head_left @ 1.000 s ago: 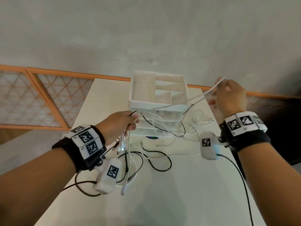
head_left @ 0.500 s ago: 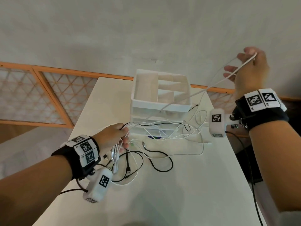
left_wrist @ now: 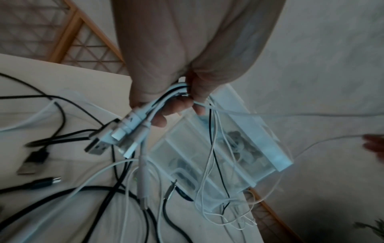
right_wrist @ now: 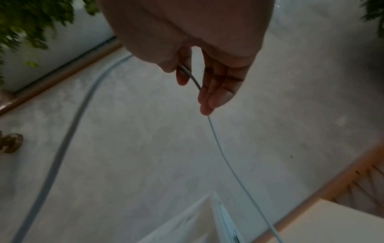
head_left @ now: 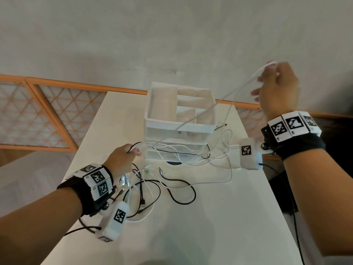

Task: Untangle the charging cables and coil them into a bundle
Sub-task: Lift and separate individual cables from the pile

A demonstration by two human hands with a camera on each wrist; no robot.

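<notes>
Cables (left_wrist: 133, 131) bunched in left hand (head_left: 122, 159); right hand (head_left: 277, 88), blurred, pinches one strand.

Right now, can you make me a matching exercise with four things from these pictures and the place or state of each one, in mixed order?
Things:
1. left hand
2. right hand
3. organizer
4. black cable

Places or states:
A. stands on the table, near its far end
B. raised high, pinching one white cable
C. lies in a loop on the table
D. low over the table, gripping a bunch of cable ends

Pairs: 1-D, 2-B, 3-A, 4-C
</notes>
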